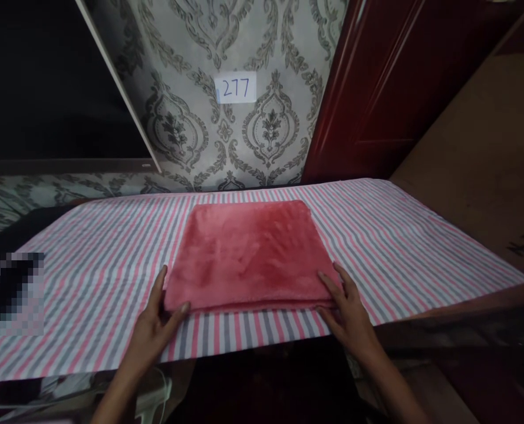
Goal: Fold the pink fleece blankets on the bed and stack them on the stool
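Note:
A folded pink plush cloth (248, 253) lies flat in front of me, its layered front edge facing me. At its near left corner is my left hand (155, 324), thumb at the front edge and fingers along the left side, spread apart. My right hand (348, 309) touches the near right corner. Its fingers are spread, some resting on top of the cloth, with the thumb by the front edge. Neither hand visibly grips the cloth. Beneath it is a pink, grey and white striped tablecloth (106, 259).
A dark screen (53, 82) stands at the back left. Behind the table is patterned wallpaper (270, 126) with a paper label (236, 88) reading 277. To the right are a dark red door (376, 76) and a brown cardboard panel (487, 153). A blurred patch covers something dark at far left.

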Action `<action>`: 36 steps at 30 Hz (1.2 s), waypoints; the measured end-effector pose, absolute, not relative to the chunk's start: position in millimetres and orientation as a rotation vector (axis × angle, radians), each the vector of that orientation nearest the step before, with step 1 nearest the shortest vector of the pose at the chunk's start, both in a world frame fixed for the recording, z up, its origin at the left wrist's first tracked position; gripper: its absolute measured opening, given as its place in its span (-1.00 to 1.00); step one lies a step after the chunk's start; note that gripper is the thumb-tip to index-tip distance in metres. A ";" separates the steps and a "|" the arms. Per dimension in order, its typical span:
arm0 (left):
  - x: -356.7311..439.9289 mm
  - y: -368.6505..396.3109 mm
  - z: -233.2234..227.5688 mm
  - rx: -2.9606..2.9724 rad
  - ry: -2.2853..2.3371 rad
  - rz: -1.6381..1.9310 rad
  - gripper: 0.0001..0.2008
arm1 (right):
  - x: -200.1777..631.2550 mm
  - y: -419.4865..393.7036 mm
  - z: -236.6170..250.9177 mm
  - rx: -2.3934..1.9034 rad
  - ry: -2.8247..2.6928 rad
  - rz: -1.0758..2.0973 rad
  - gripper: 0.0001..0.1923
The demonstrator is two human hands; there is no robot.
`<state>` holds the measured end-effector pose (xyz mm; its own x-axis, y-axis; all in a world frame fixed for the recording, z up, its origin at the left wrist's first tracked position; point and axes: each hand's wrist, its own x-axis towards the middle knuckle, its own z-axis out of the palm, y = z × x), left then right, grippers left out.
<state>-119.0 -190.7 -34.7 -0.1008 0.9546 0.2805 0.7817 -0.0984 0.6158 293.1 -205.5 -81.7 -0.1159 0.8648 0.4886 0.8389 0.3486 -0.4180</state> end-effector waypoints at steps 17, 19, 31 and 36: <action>-130.5 -178.9 -54.8 2.500 1.902 0.899 -0.41 | 294.2 -196.2 -90.0 -1.444 -2.017 -0.044 -0.16; -131.8 -179.2 -54.4 2.486 1.898 0.902 -0.41 | 295.1 -195.4 -91.8 -1.431 -2.014 -0.060 -0.14; -136.2 -177.0 -41.7 2.479 1.821 0.928 -0.41 | 298.5 -185.6 -97.3 -1.388 -2.018 -0.131 -0.11; -136.6 -173.5 -31.9 2.571 1.781 0.934 -0.44 | 297.5 -181.0 -88.8 -1.340 -1.979 -0.225 -0.19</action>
<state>-136.6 -173.5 -31.9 0.2437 0.8214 0.5157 0.8912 -0.3993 0.2150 297.5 -181.0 -88.8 -0.1961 0.7362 0.6477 0.8630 0.4432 -0.2424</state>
